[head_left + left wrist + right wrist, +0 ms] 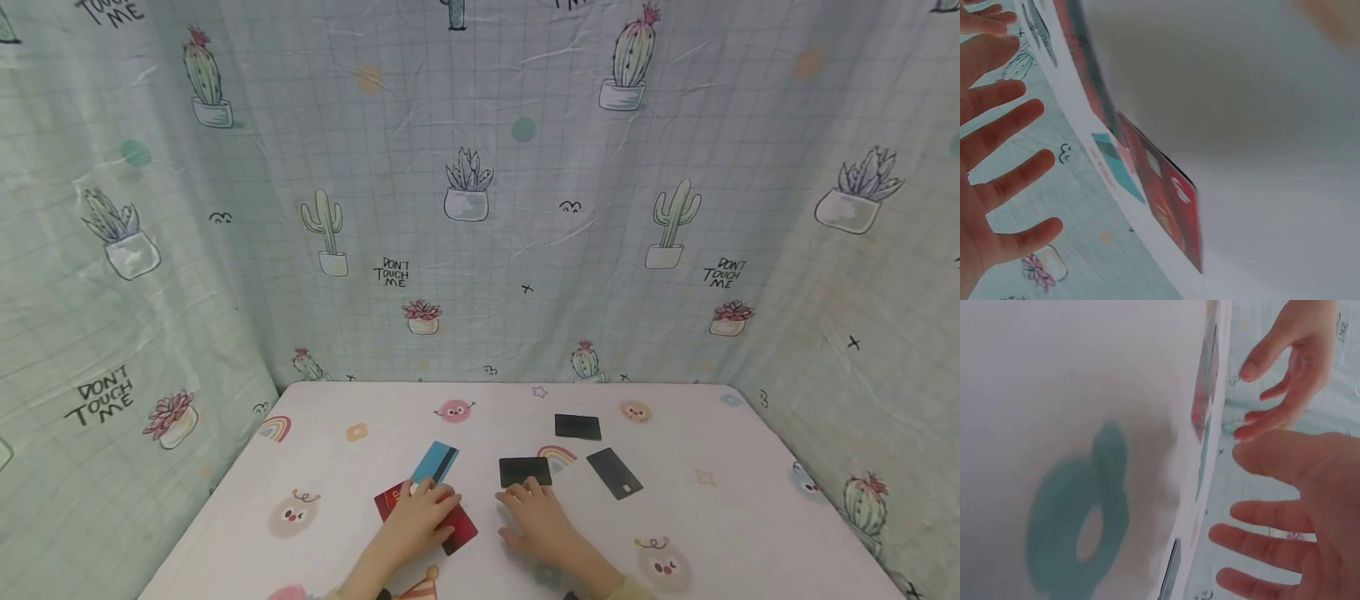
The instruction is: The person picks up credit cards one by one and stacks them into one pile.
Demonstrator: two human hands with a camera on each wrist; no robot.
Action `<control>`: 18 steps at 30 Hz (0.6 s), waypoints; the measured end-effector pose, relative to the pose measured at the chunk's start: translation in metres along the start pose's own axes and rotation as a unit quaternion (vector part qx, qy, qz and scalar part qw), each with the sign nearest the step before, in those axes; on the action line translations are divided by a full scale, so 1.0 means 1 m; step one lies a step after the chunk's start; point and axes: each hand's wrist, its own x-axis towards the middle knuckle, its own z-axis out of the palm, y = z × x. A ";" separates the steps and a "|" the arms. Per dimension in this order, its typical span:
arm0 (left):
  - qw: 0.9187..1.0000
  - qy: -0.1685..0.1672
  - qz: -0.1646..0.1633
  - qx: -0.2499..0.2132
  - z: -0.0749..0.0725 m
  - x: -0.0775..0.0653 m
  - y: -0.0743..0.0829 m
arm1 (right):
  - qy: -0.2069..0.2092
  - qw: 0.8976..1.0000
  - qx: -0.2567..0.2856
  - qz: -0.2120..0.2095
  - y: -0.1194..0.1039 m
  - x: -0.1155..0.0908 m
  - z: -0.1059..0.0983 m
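My left hand (412, 521) hovers with spread fingers over two red cards, one (387, 500) showing at its left and another (462, 531) at its right. In the left wrist view those fingers (1007, 137) stand apart from the red card (1166, 194) with a chip. A blue card (433, 461) with a dark stripe lies just beyond the fingertips. My right hand (540, 521), its fingers extended and holding nothing, is just in front of a black card (525, 469). In the right wrist view its fingers (1260, 540) are spread above the table.
Two more dark cards lie farther right, one black (577, 427) at the back and one grey with a chip (615, 473). A white cloth with printed drawings covers the table (750, 500). Cactus-patterned curtains (510, 250) enclose the back and sides.
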 end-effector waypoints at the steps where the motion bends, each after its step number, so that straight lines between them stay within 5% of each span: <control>1: 1.000 -0.001 0.003 0.002 0.001 -0.002 -0.002 | -0.001 1.000 -0.005 0.000 -0.003 0.000 0.000; 18: 0.997 0.018 0.071 0.010 0.014 -0.017 -0.036 | -0.055 0.995 -0.084 -0.005 -0.055 0.000 0.000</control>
